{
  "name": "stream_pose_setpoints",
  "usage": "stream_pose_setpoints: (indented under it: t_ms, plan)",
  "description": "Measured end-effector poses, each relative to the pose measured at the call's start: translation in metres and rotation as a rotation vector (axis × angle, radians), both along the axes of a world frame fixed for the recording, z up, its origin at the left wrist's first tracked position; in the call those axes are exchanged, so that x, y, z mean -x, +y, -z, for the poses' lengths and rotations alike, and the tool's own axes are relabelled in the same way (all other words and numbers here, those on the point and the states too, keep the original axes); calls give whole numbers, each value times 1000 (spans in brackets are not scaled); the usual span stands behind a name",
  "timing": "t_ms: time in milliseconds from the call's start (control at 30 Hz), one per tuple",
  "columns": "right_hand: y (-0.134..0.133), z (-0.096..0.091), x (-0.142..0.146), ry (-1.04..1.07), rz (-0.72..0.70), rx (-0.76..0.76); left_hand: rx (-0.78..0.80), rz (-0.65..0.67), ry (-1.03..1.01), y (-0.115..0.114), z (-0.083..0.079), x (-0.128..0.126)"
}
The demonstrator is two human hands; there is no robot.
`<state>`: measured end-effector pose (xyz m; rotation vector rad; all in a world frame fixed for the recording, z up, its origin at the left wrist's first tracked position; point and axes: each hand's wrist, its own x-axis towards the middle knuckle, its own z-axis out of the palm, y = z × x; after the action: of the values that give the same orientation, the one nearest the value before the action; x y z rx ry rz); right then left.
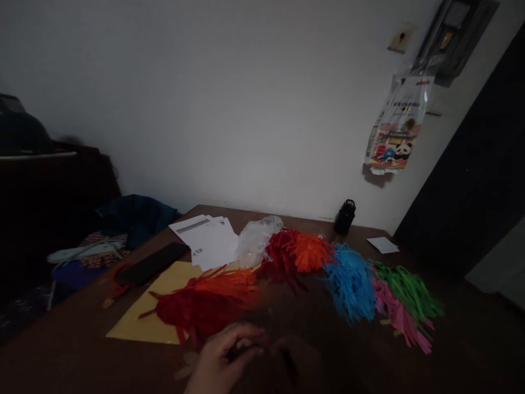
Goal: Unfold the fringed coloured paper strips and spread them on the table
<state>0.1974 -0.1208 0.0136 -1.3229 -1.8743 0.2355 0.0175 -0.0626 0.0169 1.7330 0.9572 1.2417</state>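
My left hand (pixel 232 355) is at the bottom centre of the head view, fingers curled in towards the thumb. Close on its right, my right hand (pixel 298 358) lies in deep shadow, its fingers also bent together. Whatever is between the fingers is too dark and small to make out. Just beyond my left hand lies a red bundle of paper fringe (pixel 197 312), with an orange fringe bundle (pixel 233 284) behind it. Both rest partly over a yellow sheet (pixel 141 320). The brown table (pixel 82 350) is under everything.
Further back are white papers (pixel 213 238), a clear plastic bag (pixel 258 238), and dark red (pixel 283 251), orange (pixel 309 251), blue (pixel 353 284), pink (pixel 400 314) and green fringe bundles (pixel 410 290). A black bottle (pixel 344 217) stands by the wall; a dark flat case (pixel 153 264) lies left.
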Motion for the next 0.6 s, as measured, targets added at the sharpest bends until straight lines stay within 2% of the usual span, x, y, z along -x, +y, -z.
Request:
stream_pose_setpoints:
  t_ms: [267,433,600]
  plan:
    - [0,0,1,62,11,84,-223,2,-28,-9,-11,-4]
    - [-5,0,-2,-43,16,109,-300,23,7,-15,-7,-4]
    - [-9,0,-8,56,-72,190,-312,56,49,-17,-7,-1]
